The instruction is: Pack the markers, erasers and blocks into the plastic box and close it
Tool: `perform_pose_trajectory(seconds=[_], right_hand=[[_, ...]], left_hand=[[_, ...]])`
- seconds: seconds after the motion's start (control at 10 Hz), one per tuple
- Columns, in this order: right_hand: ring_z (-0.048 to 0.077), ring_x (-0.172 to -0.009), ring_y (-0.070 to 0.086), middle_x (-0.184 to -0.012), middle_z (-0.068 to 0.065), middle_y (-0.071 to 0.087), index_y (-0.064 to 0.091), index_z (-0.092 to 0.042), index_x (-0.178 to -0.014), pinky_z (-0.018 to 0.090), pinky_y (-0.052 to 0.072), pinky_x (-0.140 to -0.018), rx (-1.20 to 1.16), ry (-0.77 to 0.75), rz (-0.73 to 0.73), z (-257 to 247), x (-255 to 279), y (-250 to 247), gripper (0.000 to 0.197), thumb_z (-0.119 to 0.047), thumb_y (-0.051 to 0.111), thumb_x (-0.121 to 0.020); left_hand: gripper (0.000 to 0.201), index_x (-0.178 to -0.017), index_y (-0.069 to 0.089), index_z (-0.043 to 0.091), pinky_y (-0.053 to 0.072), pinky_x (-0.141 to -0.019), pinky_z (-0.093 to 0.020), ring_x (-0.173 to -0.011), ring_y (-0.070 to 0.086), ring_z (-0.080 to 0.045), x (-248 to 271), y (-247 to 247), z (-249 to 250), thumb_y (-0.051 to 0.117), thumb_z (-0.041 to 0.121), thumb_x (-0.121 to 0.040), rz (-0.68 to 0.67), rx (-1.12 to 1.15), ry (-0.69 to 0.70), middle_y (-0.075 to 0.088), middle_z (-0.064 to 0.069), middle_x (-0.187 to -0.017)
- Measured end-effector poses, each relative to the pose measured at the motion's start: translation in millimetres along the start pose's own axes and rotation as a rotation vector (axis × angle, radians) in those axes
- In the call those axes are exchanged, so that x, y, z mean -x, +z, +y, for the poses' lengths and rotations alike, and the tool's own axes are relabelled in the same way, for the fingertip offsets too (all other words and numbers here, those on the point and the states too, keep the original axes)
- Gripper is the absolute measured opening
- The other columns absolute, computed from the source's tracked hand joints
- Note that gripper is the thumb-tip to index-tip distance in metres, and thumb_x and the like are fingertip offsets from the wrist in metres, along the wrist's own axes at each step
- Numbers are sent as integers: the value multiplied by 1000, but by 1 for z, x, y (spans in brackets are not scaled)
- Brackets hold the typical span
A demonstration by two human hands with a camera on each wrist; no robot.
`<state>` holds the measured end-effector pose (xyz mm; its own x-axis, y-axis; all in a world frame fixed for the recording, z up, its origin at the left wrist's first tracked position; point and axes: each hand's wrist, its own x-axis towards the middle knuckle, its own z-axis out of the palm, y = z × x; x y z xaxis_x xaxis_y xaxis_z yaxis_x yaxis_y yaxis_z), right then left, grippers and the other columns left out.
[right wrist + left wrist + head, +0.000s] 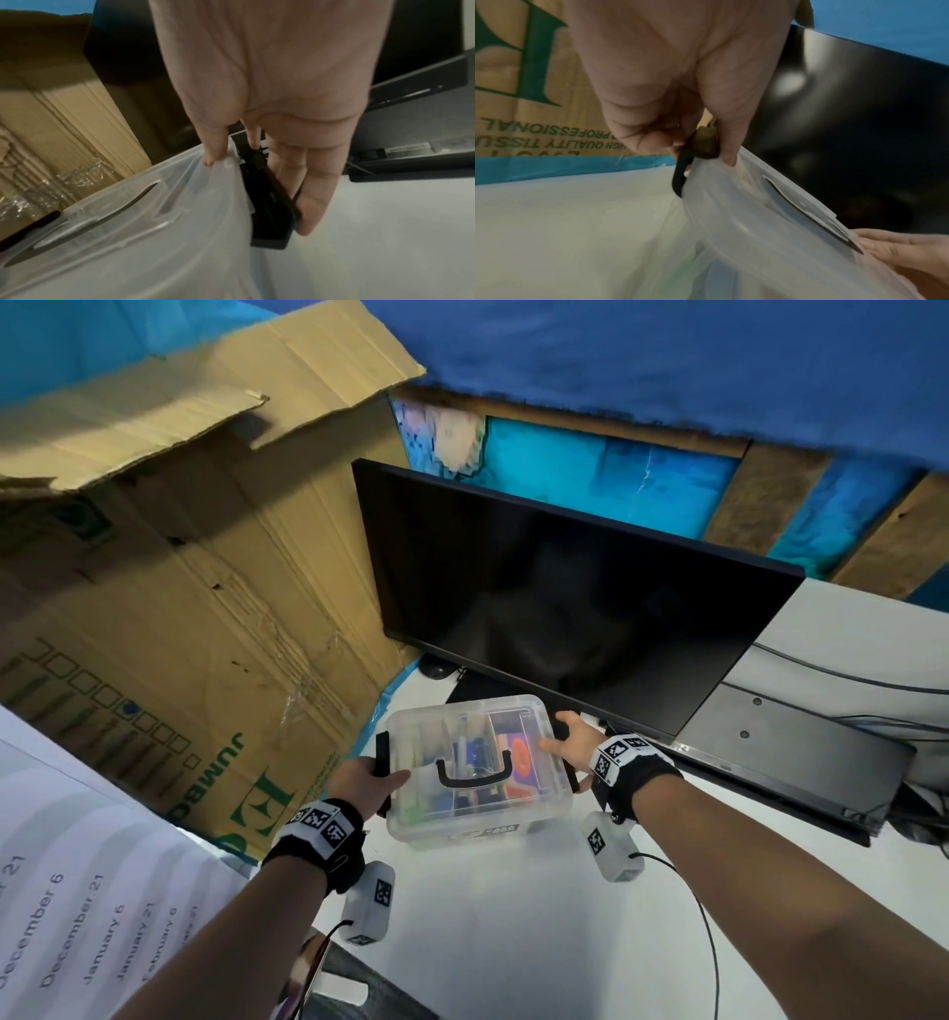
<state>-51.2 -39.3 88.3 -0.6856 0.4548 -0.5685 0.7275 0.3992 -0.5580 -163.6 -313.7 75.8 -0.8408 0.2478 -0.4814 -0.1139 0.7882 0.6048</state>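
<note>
A clear plastic box [534, 806] stands on the white table with its lid [462, 716] on and a black carry handle [475, 773] on top. Markers [472, 747] and coloured pieces [518, 755] show blurred through the lid. My left hand [380, 778] curls its fingers round the black left latch [680, 178], and its thumb [727, 146] lies on the lid edge. My right hand [560, 737] rests its thumb [214, 146] on the lid's right edge. Its straight fingers [316, 194] press the outside of the black right latch [270, 215], which stands out from the box wall.
A dark monitor [565, 608] stands just behind the box. A large cardboard carton [179, 608] rises on the left, a flat black device [796, 762] lies on the right. A printed sheet with dates [77, 891] covers the near left. Wrist-camera cables [711, 932] trail over the table [513, 942].
</note>
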Motion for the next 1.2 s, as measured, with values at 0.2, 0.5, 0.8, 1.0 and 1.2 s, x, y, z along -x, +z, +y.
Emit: perform_pose_trajectory(seconds=[0.2, 0.5, 0.8, 1.0, 1.2], right_hand=[[33, -113, 57, -132, 17, 54, 35, -7, -136, 48, 52, -92, 39, 66, 5, 2, -12, -1, 71, -44, 64, -82], [36, -116, 56, -137, 17, 49, 13, -11, -142, 44, 51, -91, -51, 133, -88, 2, -12, 21, 90, -62, 54, -81], [43, -121, 50, -134, 26, 48, 12, -13, -143, 52, 43, -101, 109, 181, 29, -5, -26, 39, 81, -54, 50, -85], [39, -120, 52, -139, 22, 46, 7, -15, -146, 46, 46, -98, 61, 152, -8, -6, -14, 32, 82, -55, 48, -87], [27, -127, 50, -148, 13, 40, -9, -18, -148, 29, 40, -100, -217, -33, 3, -6, 41, 4, 90, -52, 50, -89]], left_hand=[[67, -114, 48, 14, 57, -77, -48, -90, 65, -31, 2, 23, -2, 67, 58, -67, -43, 230, -63, 65, -7, -101], [68, -114, 47, 9, 54, -84, -51, -90, 64, -33, -15, 31, -5, 71, 51, -66, 16, 244, -47, 66, -15, -104], [50, -119, 36, -1, 44, -81, -41, -87, 51, -29, 2, 34, 18, 59, 31, -88, 46, 156, -100, 52, -14, -100], [67, -131, 31, -2, 43, -99, -49, -114, 53, -38, 3, 27, 21, 59, 40, -87, 4, 41, -115, 51, -23, -130], [62, -141, 32, 13, 32, -111, -43, -133, 37, -29, 37, 25, 71, 47, 47, -91, 68, -31, 264, 37, -14, -146]])
